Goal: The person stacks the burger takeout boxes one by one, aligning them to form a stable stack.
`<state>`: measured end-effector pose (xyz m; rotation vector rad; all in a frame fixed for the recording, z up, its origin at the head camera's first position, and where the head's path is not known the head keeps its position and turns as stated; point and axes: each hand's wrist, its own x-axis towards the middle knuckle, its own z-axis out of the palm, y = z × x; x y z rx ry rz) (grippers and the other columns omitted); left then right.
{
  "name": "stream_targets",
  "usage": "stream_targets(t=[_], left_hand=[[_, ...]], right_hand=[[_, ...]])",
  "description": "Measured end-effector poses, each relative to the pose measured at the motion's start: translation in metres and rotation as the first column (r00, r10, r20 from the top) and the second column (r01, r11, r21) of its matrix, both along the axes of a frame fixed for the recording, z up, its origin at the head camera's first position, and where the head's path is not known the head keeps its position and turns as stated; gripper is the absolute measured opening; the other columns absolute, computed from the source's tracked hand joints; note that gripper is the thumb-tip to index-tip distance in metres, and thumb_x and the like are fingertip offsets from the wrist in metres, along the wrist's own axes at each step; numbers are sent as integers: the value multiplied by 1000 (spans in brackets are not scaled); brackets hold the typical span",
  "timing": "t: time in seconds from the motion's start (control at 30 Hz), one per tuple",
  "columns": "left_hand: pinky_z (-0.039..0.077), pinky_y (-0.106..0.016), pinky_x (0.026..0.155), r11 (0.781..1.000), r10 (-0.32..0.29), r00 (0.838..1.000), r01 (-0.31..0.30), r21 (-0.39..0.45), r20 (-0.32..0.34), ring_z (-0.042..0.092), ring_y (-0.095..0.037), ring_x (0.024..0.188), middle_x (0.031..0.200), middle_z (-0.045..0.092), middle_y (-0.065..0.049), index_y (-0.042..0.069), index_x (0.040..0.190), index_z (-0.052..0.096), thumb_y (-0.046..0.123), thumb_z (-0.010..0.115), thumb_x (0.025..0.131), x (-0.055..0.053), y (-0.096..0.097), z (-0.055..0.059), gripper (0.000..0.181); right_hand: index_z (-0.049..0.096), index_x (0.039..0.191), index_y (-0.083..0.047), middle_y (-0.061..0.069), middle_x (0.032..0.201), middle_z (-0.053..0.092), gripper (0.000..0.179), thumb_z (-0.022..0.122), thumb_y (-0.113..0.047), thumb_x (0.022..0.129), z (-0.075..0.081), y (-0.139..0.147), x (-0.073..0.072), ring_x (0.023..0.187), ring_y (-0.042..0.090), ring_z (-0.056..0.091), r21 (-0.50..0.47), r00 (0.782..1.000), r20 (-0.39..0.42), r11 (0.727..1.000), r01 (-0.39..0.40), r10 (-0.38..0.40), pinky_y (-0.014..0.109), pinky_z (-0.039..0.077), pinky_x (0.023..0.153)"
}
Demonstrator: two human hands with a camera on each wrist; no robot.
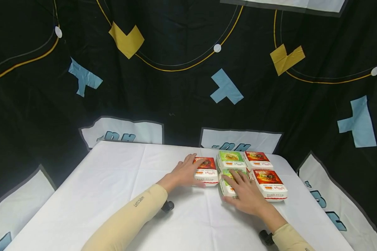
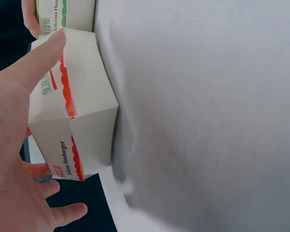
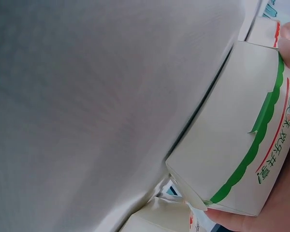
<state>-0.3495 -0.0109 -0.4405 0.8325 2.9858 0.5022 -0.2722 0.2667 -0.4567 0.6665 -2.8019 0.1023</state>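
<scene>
Several hamburger boxes stand close together on the white table. My left hand is at the leftmost red-and-white hamburger box. Its thumb lies along the front of that box in the left wrist view, while the other fingers spread past the box's left side. My right hand holds the near green-and-white hamburger box, fingers splayed over the top, thumb at the left front corner. At the right end of this box a fingertip shows in the right wrist view. Much of its lid is hidden under the hand.
Behind the held box is another green hamburger box. To the right are a far red hamburger box and a near red one. A black curtain hangs behind the white-covered table. Dark wrist cameras sit under both wrists.
</scene>
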Motion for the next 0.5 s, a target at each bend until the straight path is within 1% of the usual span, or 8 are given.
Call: stream_targets(t=[0.13, 0.23, 0.37, 0.5], left_hand=[[35, -58, 113, 1000, 14, 1000, -14, 5, 19, 21, -35, 151, 165, 20, -16, 30, 159, 28, 67, 76, 75, -1, 0, -2, 103], [37, -56, 111, 1000, 20, 1000, -20, 7, 14, 24, -34, 149, 164, 23, -16, 28, 159, 29, 66, 77, 75, -1, 0, -4, 103], [40, -53, 108, 1000, 24, 1000, -24, 3, 0, 28, -31, 146, 163, 25, -13, 29, 159, 29, 64, 77, 77, -1, 0, -5, 101], [41, -50, 107, 999, 32, 999, -32, 17, 12, 30, -28, 143, 161, 26, -11, 32, 158, 29, 62, 78, 76, -3, 1, -6, 100]], right_hand=[[39, 154, -35, 8, 164, 32, 77, 63, -65, 88, 0, -1, 0, 145, 40, 33, -3, 1000, 8, 1000, 1, -1, 77, 37, 96], [40, 154, -36, 7, 164, 32, 77, 63, -66, 88, -1, -1, 1, 145, 40, 33, -5, 1000, 16, 1000, 4, -3, 78, 37, 96], [40, 154, -35, 7, 164, 32, 77, 64, -65, 87, -1, -1, 1, 145, 40, 33, -7, 1000, 16, 1000, 4, -4, 78, 37, 96], [40, 154, -35, 8, 164, 31, 77, 64, -65, 87, 1, -2, 1, 146, 40, 33, -7, 1000, 15, 1000, 3, -2, 77, 37, 96]])
